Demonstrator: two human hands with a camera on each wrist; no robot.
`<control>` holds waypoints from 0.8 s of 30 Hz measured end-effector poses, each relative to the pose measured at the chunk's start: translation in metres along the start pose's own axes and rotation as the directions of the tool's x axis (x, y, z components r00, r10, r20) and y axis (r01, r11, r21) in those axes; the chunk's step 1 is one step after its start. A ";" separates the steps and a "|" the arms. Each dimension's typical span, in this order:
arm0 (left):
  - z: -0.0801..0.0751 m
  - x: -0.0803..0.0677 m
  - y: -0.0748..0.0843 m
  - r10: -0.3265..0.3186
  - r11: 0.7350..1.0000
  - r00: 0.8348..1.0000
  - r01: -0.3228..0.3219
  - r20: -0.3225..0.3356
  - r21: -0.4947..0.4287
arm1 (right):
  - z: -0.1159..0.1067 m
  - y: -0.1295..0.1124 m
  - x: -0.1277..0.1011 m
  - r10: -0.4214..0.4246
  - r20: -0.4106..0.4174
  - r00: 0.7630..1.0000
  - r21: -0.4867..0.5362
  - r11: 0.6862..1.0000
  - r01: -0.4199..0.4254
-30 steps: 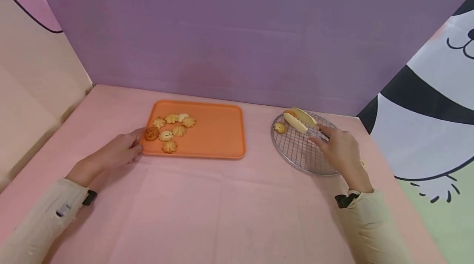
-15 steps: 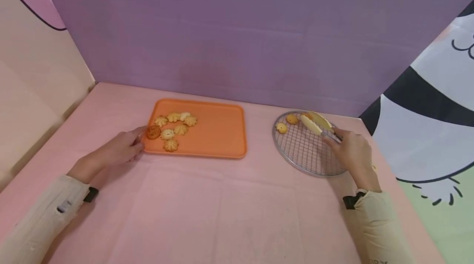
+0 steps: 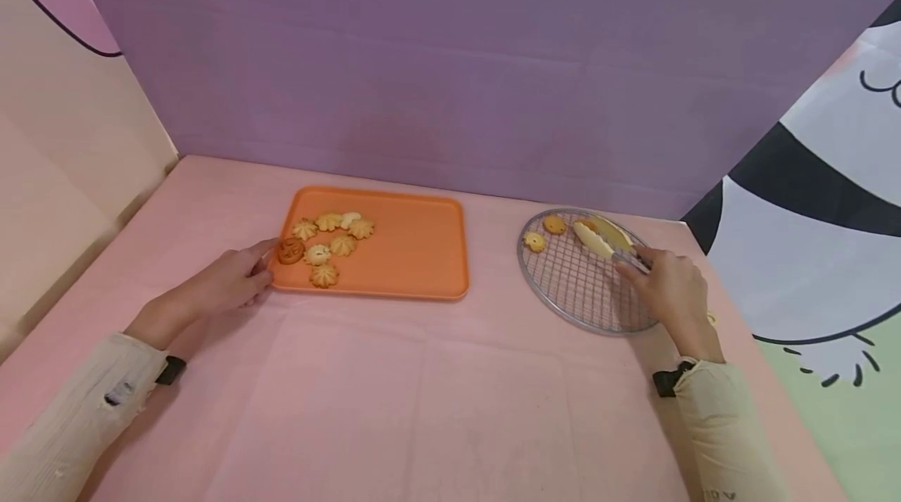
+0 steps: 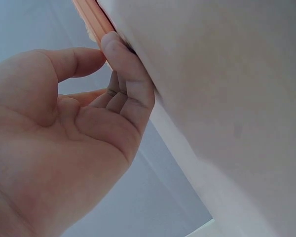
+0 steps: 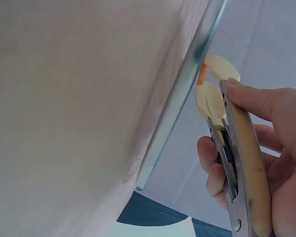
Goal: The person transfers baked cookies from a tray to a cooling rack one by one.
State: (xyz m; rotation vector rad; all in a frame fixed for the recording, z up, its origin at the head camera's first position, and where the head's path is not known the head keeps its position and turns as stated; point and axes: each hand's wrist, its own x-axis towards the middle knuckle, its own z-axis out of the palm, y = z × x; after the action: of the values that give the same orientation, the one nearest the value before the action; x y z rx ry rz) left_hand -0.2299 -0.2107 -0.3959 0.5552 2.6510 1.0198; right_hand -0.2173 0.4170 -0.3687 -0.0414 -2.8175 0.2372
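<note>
R grip holding tongs o/ rack, L grip pinching tray edge, both outstretched

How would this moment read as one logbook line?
left hand: grips edge of orange tray | right hand: holds tongs, tips either side of a cookie over wire rack | on wire rack: two other cookies

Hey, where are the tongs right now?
In the head view, the tongs are on the right, held in the person's right hand over the far part of the round wire rack, just right of a round golden cookie.
</note>
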 end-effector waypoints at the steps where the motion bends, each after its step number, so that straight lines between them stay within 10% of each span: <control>1: -0.001 -0.001 0.000 -0.002 1.000 1.000 0.002 -0.001 0.000 | 0.000 0.000 0.001 -0.003 0.001 1.000 0.001 1.000 0.003; 24: -0.001 -0.002 0.000 -0.016 1.000 1.000 0.016 0.005 -0.008 | -0.006 -0.008 0.001 0.001 0.029 1.000 0.002 1.000 -0.001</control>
State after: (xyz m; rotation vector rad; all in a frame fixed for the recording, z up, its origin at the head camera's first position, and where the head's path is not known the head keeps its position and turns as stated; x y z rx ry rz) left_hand -0.2287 -0.2121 -0.3950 0.5325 2.6419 1.0230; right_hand -0.2161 0.4097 -0.3617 -0.0400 -2.8462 0.2424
